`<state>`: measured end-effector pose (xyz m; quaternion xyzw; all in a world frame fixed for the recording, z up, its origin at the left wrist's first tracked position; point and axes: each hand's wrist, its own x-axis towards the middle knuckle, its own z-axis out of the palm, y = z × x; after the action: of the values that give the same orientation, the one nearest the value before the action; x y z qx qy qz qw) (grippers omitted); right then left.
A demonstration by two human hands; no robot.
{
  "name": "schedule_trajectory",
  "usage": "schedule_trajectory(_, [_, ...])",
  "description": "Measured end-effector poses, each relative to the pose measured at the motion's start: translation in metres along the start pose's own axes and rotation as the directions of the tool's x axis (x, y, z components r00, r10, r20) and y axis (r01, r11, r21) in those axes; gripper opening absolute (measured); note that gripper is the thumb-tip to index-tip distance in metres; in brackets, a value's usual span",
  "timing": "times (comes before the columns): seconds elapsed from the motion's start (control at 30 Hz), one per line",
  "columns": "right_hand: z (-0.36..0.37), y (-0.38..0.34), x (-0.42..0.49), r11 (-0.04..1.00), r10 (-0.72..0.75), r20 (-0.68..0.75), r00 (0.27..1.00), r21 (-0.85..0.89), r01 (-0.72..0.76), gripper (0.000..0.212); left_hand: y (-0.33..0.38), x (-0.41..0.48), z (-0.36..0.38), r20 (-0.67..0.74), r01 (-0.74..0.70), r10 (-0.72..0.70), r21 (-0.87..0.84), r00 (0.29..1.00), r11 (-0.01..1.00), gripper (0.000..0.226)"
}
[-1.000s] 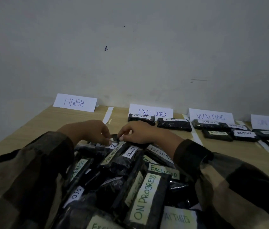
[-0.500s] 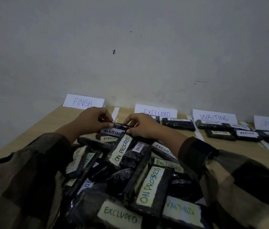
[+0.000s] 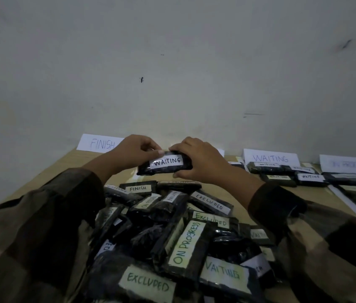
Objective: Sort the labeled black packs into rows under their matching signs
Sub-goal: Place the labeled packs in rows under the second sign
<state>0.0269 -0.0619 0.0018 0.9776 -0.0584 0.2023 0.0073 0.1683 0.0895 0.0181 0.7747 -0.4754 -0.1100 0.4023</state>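
Head view, only one. Left hand [image 3: 130,155] and right hand [image 3: 201,161] both grip the held pack [image 3: 147,171], a black pack with a white label reading WAITING. The pack is in the air above the far edge of the pile [image 3: 168,224], not touching it, long side roughly level, label facing the camera.

Left fingers [image 3: 148,147] curl round the pack's left end, thumb tip pressed on the label's top-left corner. Right fingers [image 3: 180,148] curl over the top right end, thumb under the lower right edge. Both hands pinch the pack.

The pile is a loose heap of black packs on the table [image 3: 63,171], near the camera, between the two plaid sleeves. Readable labels in it: FINISH pack [image 3: 138,188] at the far edge, ON PROGRESS pack [image 3: 186,243] in the middle, EXCLUDED pack [image 3: 148,283] at the near edge.

Signs stand against the wall [image 3: 172,62]: FINISH sign [image 3: 101,143] just left of the left hand, WAITING sign [image 3: 271,158] right of the right hand, and a blurred sign [image 3: 349,164] farther right, text not legible. Under the WAITING sign lie the sorted WAITING packs [image 3: 310,177], several in two short rows. More dark packs lie under the blurred sign, labels unreadable.
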Motion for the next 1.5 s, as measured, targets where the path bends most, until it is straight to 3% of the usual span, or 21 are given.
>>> schedule_trajectory(0.3, [-0.022,0.071,-0.064,0.965,0.241,0.057,0.969,-0.119,-0.233,0.07,0.032,0.028,0.053,0.071,-0.192,0.179,0.408,0.981,0.892,0.036])
schedule_trajectory(0.5, [-0.04,0.12,-0.113,0.909,0.397,0.088,0.914,-0.174,-0.378,0.07,0.063,0.044,0.097,0.19,-0.321,0.259,0.538,0.947,0.779,0.047])
schedule_trajectory(0.77, [-0.06,0.175,-0.173,0.825,0.551,0.061,0.832,-0.188,-0.532,0.071,0.121,0.065,0.162,0.342,-0.467,0.323,0.556,0.882,0.688,0.05])
schedule_trajectory(1.03, [-0.064,0.234,-0.227,0.737,0.666,0.144,0.732,-0.282,-0.614,0.069,0.151,0.077,0.238,0.453,-0.554,0.344,0.503,0.823,0.664,0.052])
schedule_trajectory(1.27, [-0.051,0.273,-0.256,0.72,0.689,0.272,0.671,-0.36,-0.593,0.071,0.155,0.083,0.282,0.509,-0.561,0.308,0.477,0.804,0.677,0.052])
schedule_trajectory(1.5, [-0.037,0.289,-0.262,0.683,0.724,0.272,0.634,-0.415,-0.601,0.068,0.148,0.084,0.304,0.533,-0.523,0.246,0.462,0.809,0.717,0.053])
